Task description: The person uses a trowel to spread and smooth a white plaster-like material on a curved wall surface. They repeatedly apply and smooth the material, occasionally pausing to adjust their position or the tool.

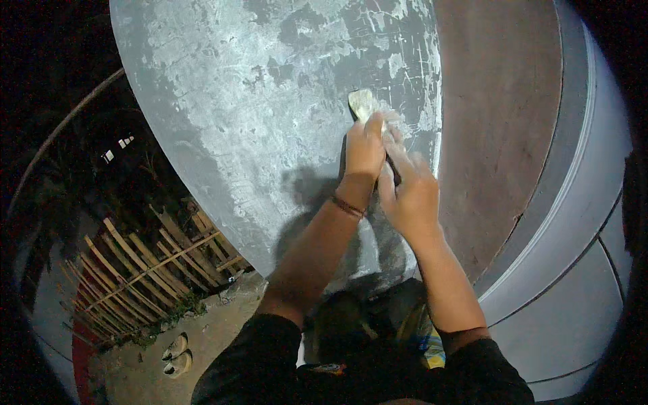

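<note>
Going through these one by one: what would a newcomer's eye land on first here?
Probably the grey wall, blotched with white patches and filling the upper middle. Against it, above and right of centre, a pale flat scraper juts past the left hand, with the blurred right hand close beside. At lower left, a slatted fence and a pair of sandals also catch the eye.

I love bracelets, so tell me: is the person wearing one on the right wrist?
No, the bracelet is on the left wrist, while the right wrist is bare.
</note>
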`<action>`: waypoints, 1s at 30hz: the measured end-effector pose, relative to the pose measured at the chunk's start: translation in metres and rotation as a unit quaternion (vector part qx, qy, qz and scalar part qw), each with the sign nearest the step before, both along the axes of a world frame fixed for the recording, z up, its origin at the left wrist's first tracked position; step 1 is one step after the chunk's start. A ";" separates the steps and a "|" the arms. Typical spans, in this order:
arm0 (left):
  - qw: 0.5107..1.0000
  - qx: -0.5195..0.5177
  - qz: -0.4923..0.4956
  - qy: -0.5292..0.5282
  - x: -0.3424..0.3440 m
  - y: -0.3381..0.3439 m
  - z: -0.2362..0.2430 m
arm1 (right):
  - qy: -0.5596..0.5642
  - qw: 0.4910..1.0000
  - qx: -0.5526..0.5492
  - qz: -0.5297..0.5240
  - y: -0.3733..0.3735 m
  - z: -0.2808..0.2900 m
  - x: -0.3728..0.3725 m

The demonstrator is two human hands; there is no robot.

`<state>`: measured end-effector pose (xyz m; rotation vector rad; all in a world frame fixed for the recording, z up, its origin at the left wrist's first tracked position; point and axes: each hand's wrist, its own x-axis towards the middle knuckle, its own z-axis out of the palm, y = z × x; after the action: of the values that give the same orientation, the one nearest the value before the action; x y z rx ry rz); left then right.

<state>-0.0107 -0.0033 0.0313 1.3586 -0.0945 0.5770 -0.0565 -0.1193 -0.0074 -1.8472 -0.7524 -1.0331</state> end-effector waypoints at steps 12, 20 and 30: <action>0.998 0.023 -0.011 -0.050 -0.004 -0.009 -0.001 | -0.023 1.000 0.010 -0.003 -0.005 -0.007 0.005; 0.998 0.010 -0.024 -0.054 -0.009 -0.011 0.015 | -0.014 1.000 0.002 -0.012 -0.001 0.007 0.007; 0.993 0.074 -0.011 -0.095 0.007 -0.006 0.006 | -0.003 1.000 -0.009 0.016 -0.010 0.005 0.009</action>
<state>-0.0041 -0.0094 0.0372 1.4411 -0.3119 0.6902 -0.0478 -0.1293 -0.0024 -1.8417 -0.7939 -1.0142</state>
